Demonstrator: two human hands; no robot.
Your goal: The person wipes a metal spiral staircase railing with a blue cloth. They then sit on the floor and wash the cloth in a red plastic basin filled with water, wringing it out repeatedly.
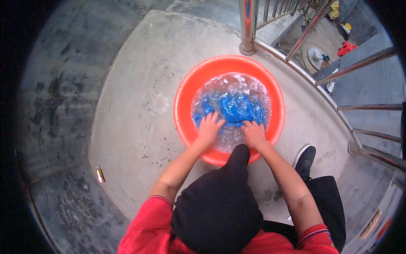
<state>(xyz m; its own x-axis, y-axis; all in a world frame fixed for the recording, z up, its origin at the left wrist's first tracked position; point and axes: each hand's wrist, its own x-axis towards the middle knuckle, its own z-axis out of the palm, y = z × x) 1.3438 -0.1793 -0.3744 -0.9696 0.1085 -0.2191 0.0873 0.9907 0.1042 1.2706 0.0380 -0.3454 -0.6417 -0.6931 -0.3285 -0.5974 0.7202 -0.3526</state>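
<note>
A round orange-red plastic basin (183,95) stands on the concrete floor in front of me, holding soapy water with bubbles. Wet blue cloth (236,108) lies partly under the water across its middle. My left hand (210,127) is at the cloth's near left edge, fingers spread a little, touching the water; whether it grips any cloth cannot be told. On the near right side, my right hand (253,133) has its fingertips bent onto the cloth's lower edge. Water and cloth partly hide those fingertips.
A metal railing (284,55) with posts runs along the right, and beyond it lies a lower floor with scattered items. A small tube or bottle (100,174) lies by the left wall. My dark shoe (305,162) rests right of the basin. Water drops spot the floor at the left.
</note>
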